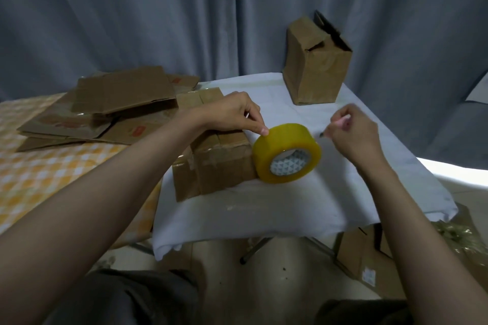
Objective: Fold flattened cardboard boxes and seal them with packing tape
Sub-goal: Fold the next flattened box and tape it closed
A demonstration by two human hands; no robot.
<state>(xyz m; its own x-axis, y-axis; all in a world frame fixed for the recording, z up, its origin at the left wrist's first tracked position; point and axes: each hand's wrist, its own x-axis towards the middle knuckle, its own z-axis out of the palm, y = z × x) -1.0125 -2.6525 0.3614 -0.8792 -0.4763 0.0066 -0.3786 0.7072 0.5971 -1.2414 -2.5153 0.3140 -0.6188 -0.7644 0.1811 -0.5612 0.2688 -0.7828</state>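
- Cardboard box [219, 163] lying on its side at the left part of the white-covered table [290, 208], flaps closed and glossy strips already across its seams; likely placed close to the body so both hands reach it.
- Tape roll [287, 152] standing on edge, leaning against the box's right end; probably parked there so the strip runs straight off the box without slack.
- Left hand [232, 113] resting over the box top, thumb and forefinger tips pinched together at the roll's upper rim; seemingly steadying the roll or pinning the strip down for cutting.
- Right hand [352, 133] curled round a thin pink tool [340, 124], dark tip pointing toward the roll; looks like a small cutter, though too blurred to say for sure.
- Judged step: severing the tape from the roll after sealing this box.
- Taller box [317, 60] upright at the far edge, top flaps only loosely folded; set apart, out of the working area.
- Flattened cardboard stack [105, 111] on the checkered surface [39, 166] to the left, within reach as the supply.
- Another box [367, 253] on the floor at lower right, beside the table's edge.
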